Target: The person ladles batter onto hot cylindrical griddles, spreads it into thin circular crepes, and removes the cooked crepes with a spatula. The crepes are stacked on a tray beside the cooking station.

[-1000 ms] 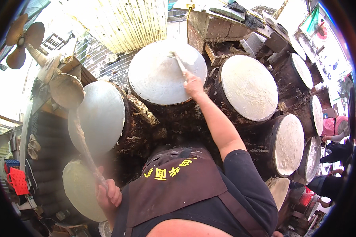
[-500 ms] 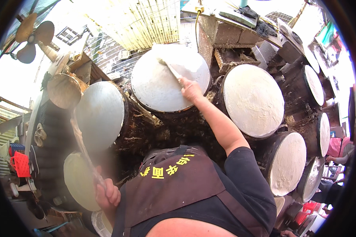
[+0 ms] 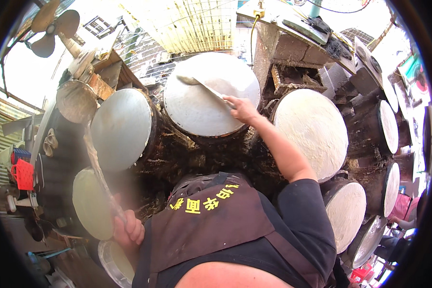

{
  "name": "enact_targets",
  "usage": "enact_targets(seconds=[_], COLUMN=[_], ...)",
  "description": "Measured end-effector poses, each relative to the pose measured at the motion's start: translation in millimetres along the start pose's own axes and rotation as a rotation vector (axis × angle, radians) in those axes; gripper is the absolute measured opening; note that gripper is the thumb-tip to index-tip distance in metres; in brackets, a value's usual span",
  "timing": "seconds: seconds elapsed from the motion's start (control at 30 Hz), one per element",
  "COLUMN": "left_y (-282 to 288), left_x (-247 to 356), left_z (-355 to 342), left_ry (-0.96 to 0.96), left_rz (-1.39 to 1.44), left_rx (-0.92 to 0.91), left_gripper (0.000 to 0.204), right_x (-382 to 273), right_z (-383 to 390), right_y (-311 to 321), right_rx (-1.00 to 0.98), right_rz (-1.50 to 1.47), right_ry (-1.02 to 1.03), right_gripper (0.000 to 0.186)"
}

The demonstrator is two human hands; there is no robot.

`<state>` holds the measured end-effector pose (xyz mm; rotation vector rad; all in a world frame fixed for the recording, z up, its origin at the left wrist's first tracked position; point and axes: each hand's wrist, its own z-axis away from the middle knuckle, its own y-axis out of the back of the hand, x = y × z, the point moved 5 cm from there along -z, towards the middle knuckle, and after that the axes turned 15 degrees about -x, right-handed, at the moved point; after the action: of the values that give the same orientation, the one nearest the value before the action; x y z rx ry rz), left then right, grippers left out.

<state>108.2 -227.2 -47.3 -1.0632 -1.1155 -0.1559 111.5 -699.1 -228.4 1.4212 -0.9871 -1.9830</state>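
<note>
My right hand (image 3: 244, 110) grips a slim, flat spatula-like tool (image 3: 208, 88) with a pale rounded end. Its far end lies over the left part of a broad pale round griddle (image 3: 216, 113) straight ahead. Down at the left, my left hand (image 3: 128, 230) is closed round the long wooden handle of a round-headed paddle or ladle (image 3: 77, 102); which of the two I cannot tell. That brownish head is up beside a bare grey griddle (image 3: 121, 129). To the right, a griddle (image 3: 312, 132) carries a rough white coating like batter or dough.
More coated griddles (image 3: 345, 216) on dark drums curve round my right side. A pale yellowish round surface (image 3: 92, 204) and a tub (image 3: 117, 261) stand at lower left. A fan (image 3: 53, 30) is at upper left; a cluttered ledge (image 3: 302, 36) runs behind. Another person is at far right.
My right hand has shifted slightly right and down relative to the view, while the tool's far end has swung left across the griddle. My left hand keeps its hold. The whole view has shifted a little.
</note>
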Motion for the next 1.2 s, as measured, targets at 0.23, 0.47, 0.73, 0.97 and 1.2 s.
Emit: enact_targets(seconds=[0.23, 0.47, 0.73, 0.97, 1.2], left_y=[-3.5, -1.5, -12.1, -11.2, -22.4], left_x=[-0.3, -1.6, -2.0, -2.6, -5.9], left_z=[-4.3, -5.2, -12.3, -5.1, -10.5], left_ry=[0.028, -0.004, 0.012, -0.025, -0.011], left_rz=[0.014, -0.072, -0.036, -0.086, -0.059], left_rx=[-0.03, -0.117, -0.023, -0.09, -0.138], left_gripper=[0.045, 0.059, 0.04, 0.059, 0.06], right_x=[76.0, 14.0, 24.6, 58.6, 8.4], right_z=[-21.3, -3.5, -46.3, -28.5, -51.1], right_y=[48.1, 22.4, 43.7, 52.1, 29.4], right_rx=[0.217, -0.136, -0.052, -0.011, -0.19], right_rz=[0.072, -0.065, 0.02, -0.094, -0.096], right_ry=[-0.249, 0.014, -0.154, -0.031, -0.001], right_gripper=[0.055, 0.052, 0.048, 0.047, 0.041])
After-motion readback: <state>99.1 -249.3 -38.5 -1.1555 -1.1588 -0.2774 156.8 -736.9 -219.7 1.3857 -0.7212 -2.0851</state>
